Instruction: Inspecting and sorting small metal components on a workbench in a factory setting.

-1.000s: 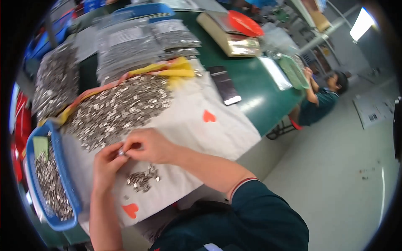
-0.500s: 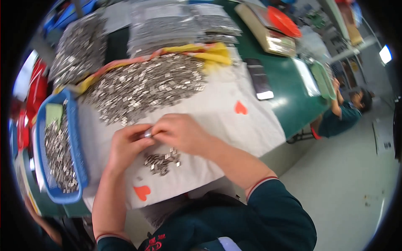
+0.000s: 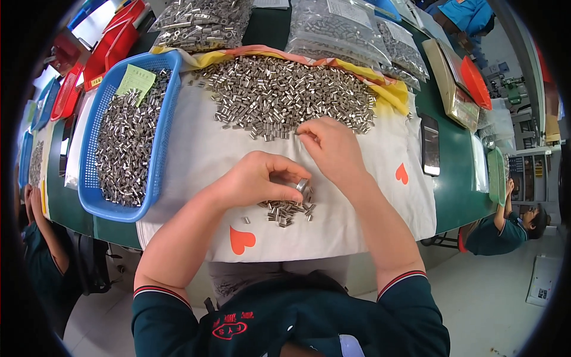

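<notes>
My left hand point(image 3: 256, 177) holds a short, shiny metal ring point(image 3: 303, 185) between thumb and fingers, just above a small heap of metal cylinders point(image 3: 284, 213). My right hand point(image 3: 334, 149) is at the near edge of a large pile of the same small metal cylinders point(image 3: 279, 89). Its thumb and forefinger are pinched together on what looks like one small cylinder, mostly covered by the fingertips. Both heaps lie on a white cloth point(image 3: 196, 154) with red hearts. One loose cylinder point(image 3: 246, 220) rests left of the small heap.
At left stands a blue basket point(image 3: 168, 128) full of cylinders with a green note. Bags of metal parts point(image 3: 333, 30) line the back. A phone point(image 3: 430, 146) and a red tray point(image 3: 476, 83) lie at right. Co-workers point(image 3: 502, 229) sit on both sides.
My hands were together at the ring. The right hand has moved away to the large pile, while the left still holds the ring. The whole view has turned and shifted.
</notes>
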### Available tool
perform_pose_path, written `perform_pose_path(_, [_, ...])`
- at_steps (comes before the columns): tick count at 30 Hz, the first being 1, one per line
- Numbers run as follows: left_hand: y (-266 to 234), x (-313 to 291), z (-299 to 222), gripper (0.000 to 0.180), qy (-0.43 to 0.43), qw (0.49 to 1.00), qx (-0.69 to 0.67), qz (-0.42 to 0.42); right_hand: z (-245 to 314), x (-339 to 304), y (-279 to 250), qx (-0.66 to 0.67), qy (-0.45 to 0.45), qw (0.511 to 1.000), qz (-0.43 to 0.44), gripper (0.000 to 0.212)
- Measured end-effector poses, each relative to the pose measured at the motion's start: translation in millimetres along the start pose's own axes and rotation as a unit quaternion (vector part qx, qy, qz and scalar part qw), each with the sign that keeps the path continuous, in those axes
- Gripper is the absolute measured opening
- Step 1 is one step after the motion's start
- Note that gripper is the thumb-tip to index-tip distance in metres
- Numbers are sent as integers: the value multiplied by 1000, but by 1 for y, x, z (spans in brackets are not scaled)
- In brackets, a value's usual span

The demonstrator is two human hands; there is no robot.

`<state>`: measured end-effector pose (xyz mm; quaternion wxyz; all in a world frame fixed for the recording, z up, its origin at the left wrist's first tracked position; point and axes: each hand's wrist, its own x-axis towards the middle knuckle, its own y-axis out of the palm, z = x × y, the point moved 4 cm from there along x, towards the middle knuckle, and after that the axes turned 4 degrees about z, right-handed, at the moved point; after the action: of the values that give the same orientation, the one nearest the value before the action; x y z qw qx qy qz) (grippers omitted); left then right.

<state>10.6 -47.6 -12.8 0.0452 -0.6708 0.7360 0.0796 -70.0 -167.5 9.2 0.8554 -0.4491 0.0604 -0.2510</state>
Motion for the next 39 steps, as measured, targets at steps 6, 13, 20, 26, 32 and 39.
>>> perform_pose_path(6, [-3,4,4,33,-29,999,-39,-8,0,2,12,-72,12,997,13,7])
perform_pose_path(13, [-10,6,10,29,11,988,-138,-70,-3,-21,6,-47,6,997,-54,8])
perform_pose_path(20, [-12,6,6,32,27,974,-190,-120,1,-29,0,325,9,945,24,9])
perform_pose_path(26, [-13,5,9,36,-5,984,-135,-114,7,-29,-4,285,40,956,49,9])
perform_pose_path(32, [-13,6,10,35,-7,989,-54,-139,18,-32,-5,160,-20,987,-2,8])
perform_pose_path(39, [-11,4,3,33,5,988,-107,-116,14,-31,-12,202,3,978,60,12])
